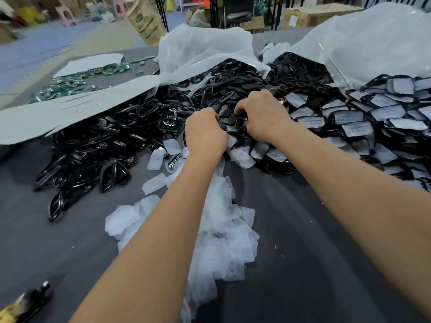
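Far left, green boards [70, 87] sit behind a pale cardboard flap [70, 113]; its edge overhangs the black frames [105, 145] heaped below. Bare grey table [314, 229] opens near-left & near-right, so there's room on both sides. Centre: clear film scraps [221, 229] trail under the left forearm. Now the left hand [206, 134] curls tight, the right hand [261, 117] curls opposite, both gripping a small black part [233, 123] btwn them, over the heap's front edge. Fingers hide most of it, so long axis & heading: can't tell. Right: film-covered shells [373, 120] crowd close, white bag [373, 38] behind.
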The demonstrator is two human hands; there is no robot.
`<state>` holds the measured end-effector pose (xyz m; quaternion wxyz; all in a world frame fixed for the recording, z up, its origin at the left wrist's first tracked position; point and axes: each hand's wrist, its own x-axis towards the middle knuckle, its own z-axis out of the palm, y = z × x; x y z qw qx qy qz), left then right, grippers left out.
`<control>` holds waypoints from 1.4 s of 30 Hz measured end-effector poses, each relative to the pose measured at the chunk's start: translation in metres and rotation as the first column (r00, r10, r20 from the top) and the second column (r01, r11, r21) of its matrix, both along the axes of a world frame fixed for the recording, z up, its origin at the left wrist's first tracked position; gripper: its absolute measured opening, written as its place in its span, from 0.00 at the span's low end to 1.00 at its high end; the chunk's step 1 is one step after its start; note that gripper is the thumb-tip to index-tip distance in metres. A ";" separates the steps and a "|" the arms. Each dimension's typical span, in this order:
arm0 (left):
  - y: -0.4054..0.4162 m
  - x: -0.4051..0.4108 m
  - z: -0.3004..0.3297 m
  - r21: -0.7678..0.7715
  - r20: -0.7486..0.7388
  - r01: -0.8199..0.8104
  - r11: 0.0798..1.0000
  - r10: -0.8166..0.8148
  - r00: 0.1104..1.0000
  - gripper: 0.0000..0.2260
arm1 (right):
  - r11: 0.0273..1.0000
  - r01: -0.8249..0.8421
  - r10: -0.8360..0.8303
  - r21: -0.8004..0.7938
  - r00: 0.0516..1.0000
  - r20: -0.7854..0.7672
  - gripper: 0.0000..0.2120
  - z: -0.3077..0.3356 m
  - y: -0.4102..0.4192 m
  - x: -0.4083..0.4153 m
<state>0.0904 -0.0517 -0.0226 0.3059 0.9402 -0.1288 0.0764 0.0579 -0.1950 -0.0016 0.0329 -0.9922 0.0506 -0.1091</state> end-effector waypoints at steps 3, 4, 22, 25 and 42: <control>-0.003 0.005 0.001 -0.012 -0.025 0.005 1.000 -0.005 1.000 0.20 | 1.000 0.002 0.000 0.027 0.998 -0.061 0.16 -0.002 0.003 0.007; -0.004 0.007 0.001 -0.022 -0.038 0.001 1.000 -0.002 0.999 0.20 | 0.998 0.014 -0.010 0.061 0.998 -0.063 0.14 -0.001 0.003 0.009; 0.106 -0.005 0.002 0.026 0.071 -0.201 0.979 0.198 0.978 0.11 | 0.727 -0.204 0.029 0.656 0.963 0.268 0.07 -0.012 0.099 -0.019; 0.139 -0.009 0.015 0.222 0.079 -0.374 0.901 0.365 0.928 0.13 | 0.636 -0.142 0.028 0.758 0.986 0.162 0.07 -0.024 0.121 -0.022; 0.178 -0.017 0.025 -0.189 0.070 -0.397 0.898 0.415 0.907 0.12 | -0.012 -0.060 -0.113 0.998 0.992 0.059 0.06 -0.034 0.101 -0.048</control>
